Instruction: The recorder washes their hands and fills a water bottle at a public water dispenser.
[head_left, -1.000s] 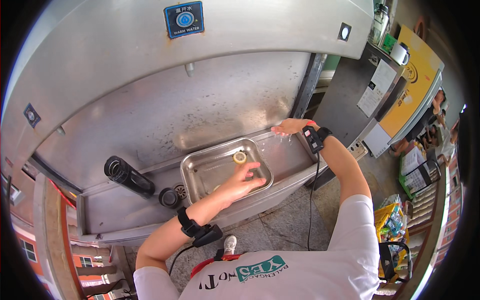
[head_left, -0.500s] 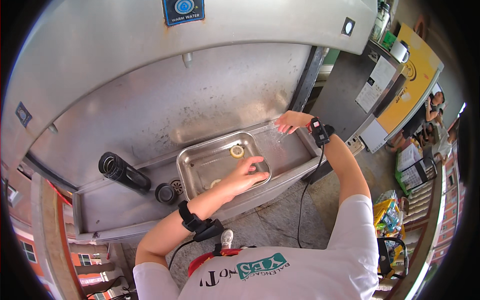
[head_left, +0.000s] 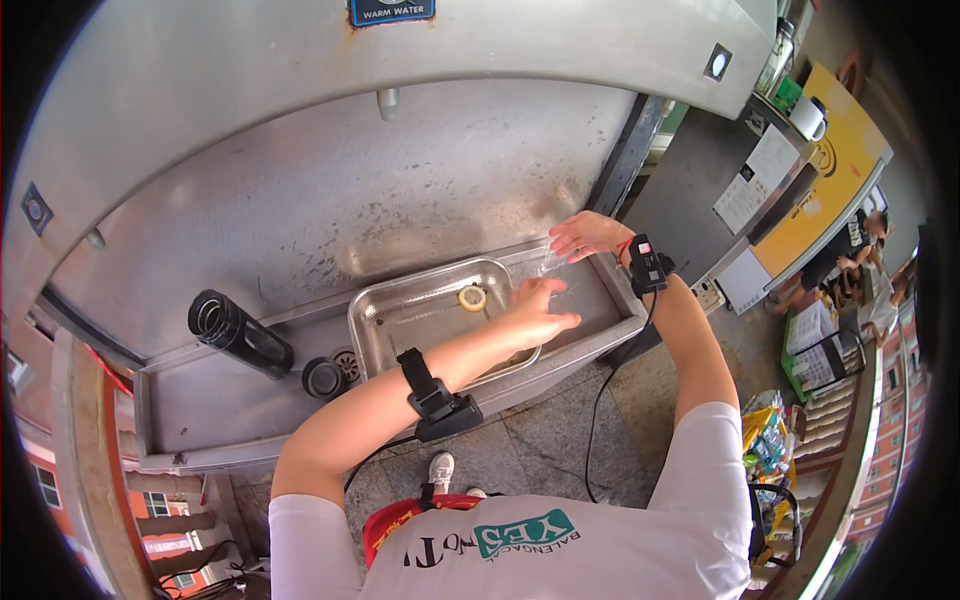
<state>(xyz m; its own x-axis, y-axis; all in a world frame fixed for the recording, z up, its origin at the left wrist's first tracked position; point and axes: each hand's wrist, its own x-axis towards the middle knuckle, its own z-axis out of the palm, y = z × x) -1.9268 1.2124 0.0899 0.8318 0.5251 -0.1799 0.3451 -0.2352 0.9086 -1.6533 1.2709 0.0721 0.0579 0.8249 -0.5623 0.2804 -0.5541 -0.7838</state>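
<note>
Head view: my left grip is open and holds nothing, with its fingers spread and pointing right. It is over the right end of the metal tray, and I cannot tell if it touches the rim. My right grip is open and holds nothing too, and a thin bit of water runs by its fingers. It is above the back right part of the long metal trough.

The tray sits in the middle of the trough. Its back edge is close to the trough's back side, and its front edge comes about to the front rim, so there is little room that way. My left arm hides part of that front edge. There is more room on the right, where wet metal goes from the tray to the trough's end. On the left, the drain and a round black lid are just beside the tray. Next comes a tall black bottle.

The long way of the tray runs left to right, the same way as the trough. A lemon slice lies inside, toward the back right corner. The bottle's open mouth is at its upper left end.
</note>
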